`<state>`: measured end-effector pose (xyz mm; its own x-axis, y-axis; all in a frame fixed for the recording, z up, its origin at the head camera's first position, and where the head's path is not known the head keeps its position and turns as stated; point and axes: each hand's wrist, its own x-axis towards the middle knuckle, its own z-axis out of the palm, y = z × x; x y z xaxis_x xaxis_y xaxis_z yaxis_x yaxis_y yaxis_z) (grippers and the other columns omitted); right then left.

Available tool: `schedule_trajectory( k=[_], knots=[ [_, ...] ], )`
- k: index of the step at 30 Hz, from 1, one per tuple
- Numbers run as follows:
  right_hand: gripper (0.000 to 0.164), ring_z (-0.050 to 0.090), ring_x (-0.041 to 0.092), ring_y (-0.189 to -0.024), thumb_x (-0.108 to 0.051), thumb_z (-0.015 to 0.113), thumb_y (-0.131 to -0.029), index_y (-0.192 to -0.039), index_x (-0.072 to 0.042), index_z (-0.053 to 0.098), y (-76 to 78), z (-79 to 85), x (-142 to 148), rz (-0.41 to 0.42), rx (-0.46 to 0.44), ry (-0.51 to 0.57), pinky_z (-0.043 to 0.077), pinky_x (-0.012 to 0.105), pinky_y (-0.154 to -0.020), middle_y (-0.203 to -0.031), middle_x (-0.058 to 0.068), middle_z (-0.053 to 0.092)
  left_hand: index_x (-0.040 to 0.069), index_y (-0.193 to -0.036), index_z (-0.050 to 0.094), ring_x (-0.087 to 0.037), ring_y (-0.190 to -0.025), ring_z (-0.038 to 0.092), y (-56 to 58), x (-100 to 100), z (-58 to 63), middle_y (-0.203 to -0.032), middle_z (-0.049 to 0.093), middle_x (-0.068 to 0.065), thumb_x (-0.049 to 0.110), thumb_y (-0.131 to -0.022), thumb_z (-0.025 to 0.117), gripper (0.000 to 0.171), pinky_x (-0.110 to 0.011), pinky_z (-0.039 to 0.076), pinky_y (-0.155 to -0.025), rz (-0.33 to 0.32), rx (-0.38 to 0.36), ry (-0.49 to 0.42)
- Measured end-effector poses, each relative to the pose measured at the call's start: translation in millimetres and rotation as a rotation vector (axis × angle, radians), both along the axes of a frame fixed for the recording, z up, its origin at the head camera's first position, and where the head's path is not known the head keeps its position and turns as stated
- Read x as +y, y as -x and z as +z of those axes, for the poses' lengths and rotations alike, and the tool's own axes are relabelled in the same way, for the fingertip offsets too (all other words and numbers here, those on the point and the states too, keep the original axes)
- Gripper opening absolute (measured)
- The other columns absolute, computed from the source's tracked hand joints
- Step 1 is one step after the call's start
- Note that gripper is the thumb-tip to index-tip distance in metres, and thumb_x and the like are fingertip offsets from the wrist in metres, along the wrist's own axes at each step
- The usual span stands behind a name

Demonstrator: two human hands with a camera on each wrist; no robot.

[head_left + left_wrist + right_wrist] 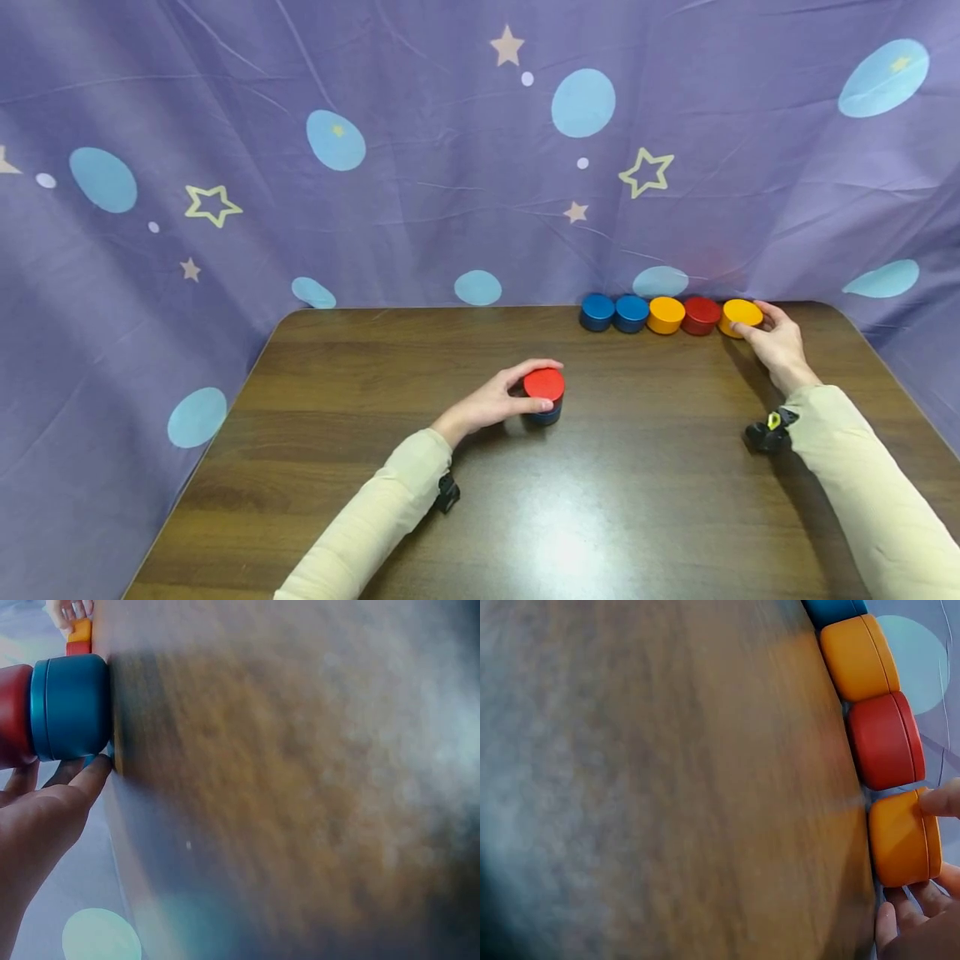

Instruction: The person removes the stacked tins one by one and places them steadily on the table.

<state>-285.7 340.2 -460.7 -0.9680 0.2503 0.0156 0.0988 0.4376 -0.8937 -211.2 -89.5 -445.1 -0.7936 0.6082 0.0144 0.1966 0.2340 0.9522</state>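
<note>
Near the middle of the table, a red round tin (544, 384) sits on top of a blue round tin (75, 707). My left hand (497, 402) holds this stack from the left, thumb on the near side and fingers on the far side. At the back right, my right hand (780, 346) grips a yellow round tin (741, 317) between thumb and fingers. This tin stands on the table at the right end of a row, with a small gap to a dark red tin (886, 742). The undersides of both held tins are hidden.
Leftward along the back edge, the row continues with another yellow tin (665, 315), a blue tin (632, 313) and a second blue tin (597, 312). Behind the wooden table (360, 367) hangs a purple curtain (420, 167) with stars and blue spots.
</note>
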Motion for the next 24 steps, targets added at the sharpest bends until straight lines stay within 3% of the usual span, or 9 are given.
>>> schedule_trajectory(
  k=[3,8,11,15,19,24],
  knots=[
    [0.067,0.044,0.022,-0.122,-0.016,0.057,-0.094,-0.149,0.006,0.025,1.6,0.0,0.1,0.017,0.000,-0.008,0.035,0.013,-0.093,-0.144,0.032,0.035,0.022,-0.140,0.050,-0.012,-0.114,0.051,2.2,-0.5,-4.3,-0.131,0.054,0.007,0.017,-0.088,0.072,0.057,-0.034,0.039,-0.098,-0.004,0.023,-0.002],
    [0.067,0.047,0.006,-0.104,-0.017,0.057,-0.093,-0.147,0.007,0.026,3.2,-0.5,-1.8,0.025,0.022,0.001,0.035,0.008,-0.081,-0.140,0.033,0.038,0.017,-0.141,0.049,-0.012,-0.112,0.053,2.9,-0.2,-3.9,-0.129,0.055,0.006,0.016,-0.089,0.071,0.057,-0.034,0.040,-0.098,-0.007,0.037,-0.002],
    [0.067,0.046,0.004,-0.102,-0.017,0.057,-0.093,-0.147,0.007,0.026,4.0,-1.2,-2.5,0.020,0.026,0.007,0.035,0.008,-0.081,-0.140,0.033,0.037,0.016,-0.142,0.048,-0.013,-0.111,0.054,3.0,0.2,-4.0,-0.128,0.056,0.005,0.016,-0.089,0.071,0.058,-0.034,0.041,-0.097,-0.008,0.026,-0.008],
    [0.068,0.046,0.015,-0.114,-0.018,0.056,-0.094,-0.148,0.006,0.024,4.9,-2.3,-2.5,0.030,0.020,0.002,0.035,0.012,-0.091,-0.143,0.033,0.035,0.015,-0.142,0.047,-0.014,-0.111,0.054,3.0,0.6,-4.5,-0.128,0.056,0.004,0.014,-0.088,0.071,0.059,-0.034,0.041,-0.097,-0.010,0.019,-0.014],
    [0.068,0.038,0.030,-0.128,-0.017,0.054,-0.095,-0.149,0.007,0.020,6.1,-2.9,-2.2,0.042,0.013,0.005,0.030,0.024,-0.105,-0.146,0.033,0.030,0.014,-0.142,0.047,-0.013,-0.112,0.053,3.2,1.0,-5.3,-0.129,0.055,0.004,0.014,-0.088,0.071,0.058,-0.034,0.040,-0.098,-0.011,0.028,-0.013],
    [0.068,0.033,0.039,-0.132,-0.017,0.053,-0.095,-0.149,0.008,0.018,6.6,-3.0,-1.3,0.048,0.010,-0.016,0.028,0.031,-0.109,-0.147,0.035,0.026,0.013,-0.142,0.047,-0.013,-0.110,0.055,3.1,1.0,-5.1,-0.129,0.055,0.003,0.014,-0.089,0.071,0.058,-0.033,0.040,-0.097,-0.017,0.017,-0.027]
  ],
)
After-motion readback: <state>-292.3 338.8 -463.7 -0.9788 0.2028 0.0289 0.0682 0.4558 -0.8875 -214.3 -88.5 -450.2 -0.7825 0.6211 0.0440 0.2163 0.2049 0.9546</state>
